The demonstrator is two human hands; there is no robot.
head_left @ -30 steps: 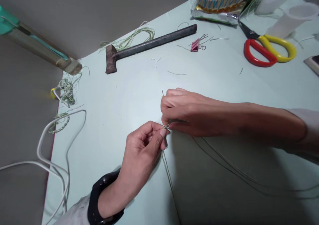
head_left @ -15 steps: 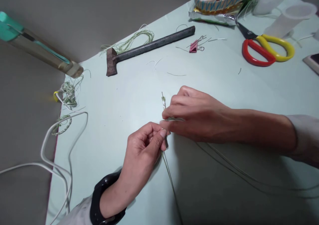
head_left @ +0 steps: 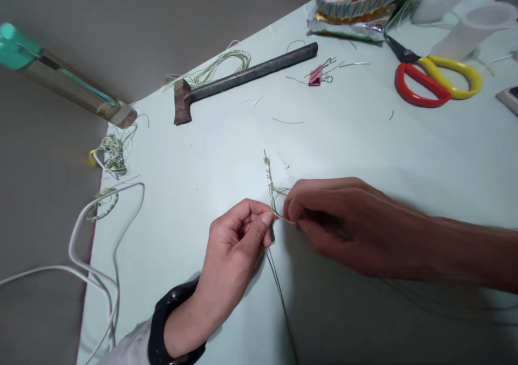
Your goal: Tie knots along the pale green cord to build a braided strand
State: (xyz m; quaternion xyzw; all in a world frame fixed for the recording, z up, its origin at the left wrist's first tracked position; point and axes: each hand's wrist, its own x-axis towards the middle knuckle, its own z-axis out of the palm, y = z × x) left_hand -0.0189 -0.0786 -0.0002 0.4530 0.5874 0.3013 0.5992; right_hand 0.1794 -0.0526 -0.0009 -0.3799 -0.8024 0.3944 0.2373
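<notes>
A thin braided piece of pale green and white strands (head_left: 268,177) points away from me at the middle of the table. My left hand (head_left: 238,241) pinches its near end between thumb and index finger. Two long strands (head_left: 279,289) trail from under that hand toward the front edge. To the right, my right hand (head_left: 356,225) has its fingers closed on thin strands (head_left: 283,218) that run across from the braid. Its fingertips are a short way off the braid, and the hand is a little blurred. More strands pass below the right forearm in shadow.
A hammer (head_left: 246,75) lies at the back beside a coil of green strands (head_left: 226,63). Further right are a pink binder clip (head_left: 314,77), scissors (head_left: 424,82), a basket (head_left: 364,10) and a translucent cup (head_left: 465,31). White cable (head_left: 75,241) loops along the left edge.
My right hand has moved right and toward me, away from the braid, drawing the strands out with it. More of the braid shows now. My left hand keeps its pinch.
</notes>
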